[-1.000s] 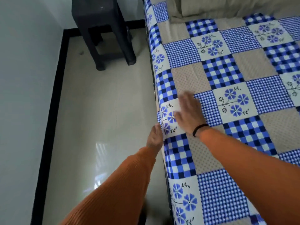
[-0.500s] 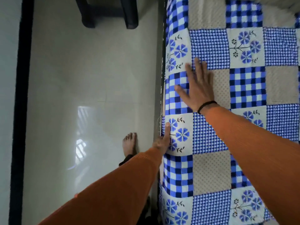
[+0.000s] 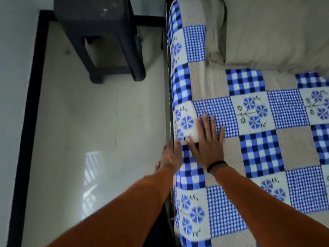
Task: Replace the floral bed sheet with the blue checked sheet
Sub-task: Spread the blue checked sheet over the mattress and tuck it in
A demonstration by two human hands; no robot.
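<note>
Blue checked patchwork cotton sheet [image 3: 258,148] covers the mattress. Right hand [image 3: 208,148] lies flat on it, fingers spread, beside the edge; left hand [image 3: 171,155] fingers curl over that edge, grip unclear.

The sheet [image 3: 252,143] was matt printed cloth; the floor [image 3: 89,131] glossy, smooth tile; the stool [image 3: 99,32] dark, slightly shiny plastic.

A dark plastic stool [image 3: 99,38] stands on the glossy pale floor [image 3: 85,131].
</note>
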